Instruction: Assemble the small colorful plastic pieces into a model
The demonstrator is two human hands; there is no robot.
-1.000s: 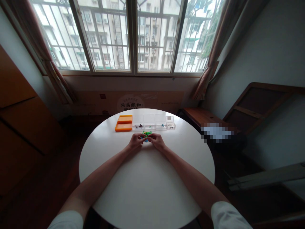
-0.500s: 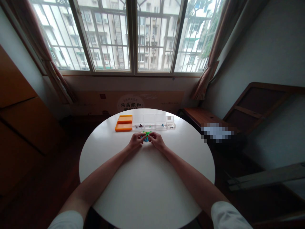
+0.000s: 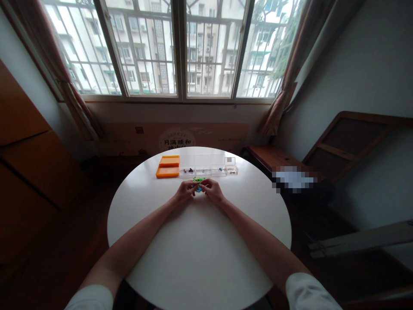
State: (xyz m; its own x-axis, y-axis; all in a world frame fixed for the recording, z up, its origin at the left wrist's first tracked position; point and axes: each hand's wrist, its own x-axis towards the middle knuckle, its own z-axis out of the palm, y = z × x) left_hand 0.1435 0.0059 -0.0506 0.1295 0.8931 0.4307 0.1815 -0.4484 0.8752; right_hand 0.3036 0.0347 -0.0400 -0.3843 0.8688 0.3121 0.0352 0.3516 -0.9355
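Observation:
My left hand (image 3: 184, 192) and my right hand (image 3: 212, 191) rest close together on the round white table (image 3: 200, 245), fingertips meeting over a small heap of green and blue pieces (image 3: 198, 182). Both hands have their fingers curled in a pinch on these tiny pieces; exactly what each holds is too small to make out. Just beyond the heap stands a row of clear plastic compartments (image 3: 209, 166) with a few dark and blue bits inside.
An orange tray with a lid (image 3: 167, 167) lies at the far left of the clear boxes. A barred window fills the wall behind the table. A wooden bench (image 3: 274, 157) and a leaning frame stand to the right, and wooden cabinets stand at the left.
The fingers have shifted slightly over the coloured pieces; both hands and arms stay in the same place.

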